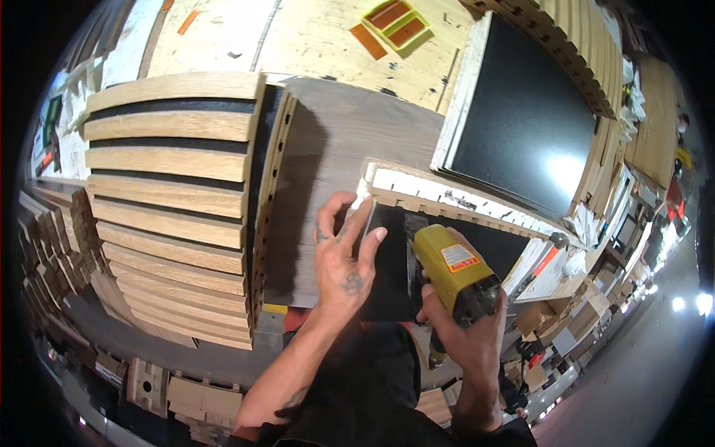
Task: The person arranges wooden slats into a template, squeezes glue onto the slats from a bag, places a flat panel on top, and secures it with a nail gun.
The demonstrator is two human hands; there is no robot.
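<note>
My right hand point(473, 339) is wrapped round a yellow and black nail gun point(454, 261). Its narrow dark nose points toward the notched wooden edge point(447, 212) of a slatted piece and sits over a black panel point(391, 279) in front of me. Beside the panel's left edge is my left hand point(346, 257), fingers spread and thumb apart. Its fingertips reach the near left corner of a white board edge point(417, 184); whether they press on it I cannot tell. The hand hides part of that corner.
A stack of wood-slat panels point(171, 201) with black backing stands on the left. Large black panels point(521, 119) lie at the far right, with more slats point(588, 45) behind. A yellow tray point(396, 24) with orange-brown strips is at the back. A red-handled tool point(547, 261) lies right.
</note>
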